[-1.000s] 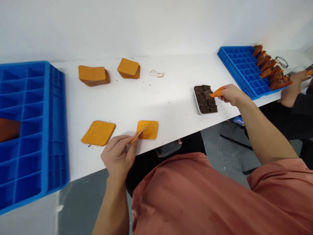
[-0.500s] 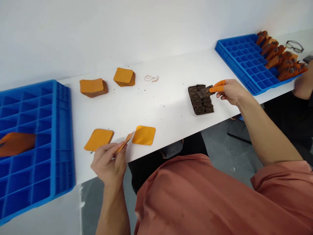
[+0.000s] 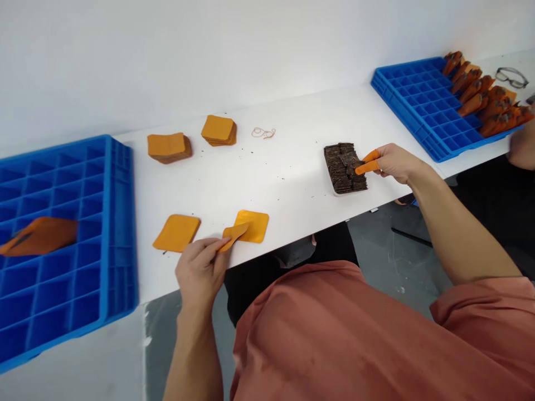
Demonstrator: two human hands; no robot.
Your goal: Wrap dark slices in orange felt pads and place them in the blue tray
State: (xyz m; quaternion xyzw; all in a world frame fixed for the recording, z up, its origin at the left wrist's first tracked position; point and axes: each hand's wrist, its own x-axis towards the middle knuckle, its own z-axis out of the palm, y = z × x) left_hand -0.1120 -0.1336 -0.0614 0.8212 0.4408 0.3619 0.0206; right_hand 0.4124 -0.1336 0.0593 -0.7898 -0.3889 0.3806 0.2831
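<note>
My left hand (image 3: 203, 269) pinches a small orange sheet (image 3: 234, 234), tilted over the near edge of the table. Part of it overlaps a flat orange square (image 3: 258, 225). Just left of that hand lies another small pile of orange squares (image 3: 176, 233). At the right, my right hand (image 3: 390, 163), with orange covers on its thumb and a finger, is closed on a thin dark brown flake-like piece (image 3: 354, 165). That piece is over a shallow tray of stacked dark pieces (image 3: 339, 170); whether it touches them I cannot tell.
Two stacks of orange squares (image 3: 169, 146) (image 3: 219, 130) stand by the wall, beside thin loops of string (image 3: 263, 133). A blue divided crate (image 3: 121, 234) at left holds an orange packet (image 3: 45, 235). Another blue crate (image 3: 412, 106) with several orange bundles (image 3: 493, 100), and glasses (image 3: 512, 78), are at right.
The orange sheet in my left hand has turned flatter and now overlaps the flat square. My right hand has lowered slightly with the dark piece, closer to the tray. The view shifted slightly.
</note>
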